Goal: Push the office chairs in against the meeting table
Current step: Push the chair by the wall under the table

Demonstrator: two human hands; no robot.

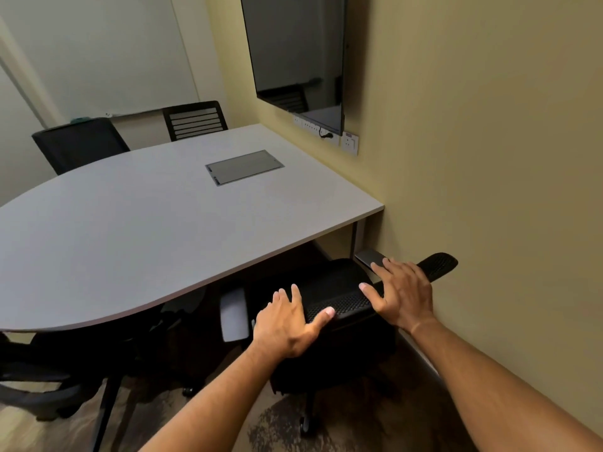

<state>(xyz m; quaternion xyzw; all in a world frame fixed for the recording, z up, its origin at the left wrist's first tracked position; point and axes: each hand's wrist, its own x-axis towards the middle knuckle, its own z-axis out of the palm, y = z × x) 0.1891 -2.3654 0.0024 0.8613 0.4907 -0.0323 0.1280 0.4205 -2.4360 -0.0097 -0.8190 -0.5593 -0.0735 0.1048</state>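
Observation:
A black mesh office chair (347, 300) stands at the near right corner of the grey meeting table (137, 233), its seat partly under the tabletop. Both my hands rest on the top edge of its backrest. My left hand (290, 324) lies on the left end with fingers straight and the thumb along the mesh. My right hand (403, 293) lies flat further right, fingers spread over the rim. The chair's grey armrests (233, 314) show on each side of the seat.
The yellow wall (489, 158) runs close along the chair's right side. A wall screen (297, 57) hangs above the table. Two black chairs (80, 143) stand at the far end. Another dark chair (39, 386) sits at the lower left, by the table's leg.

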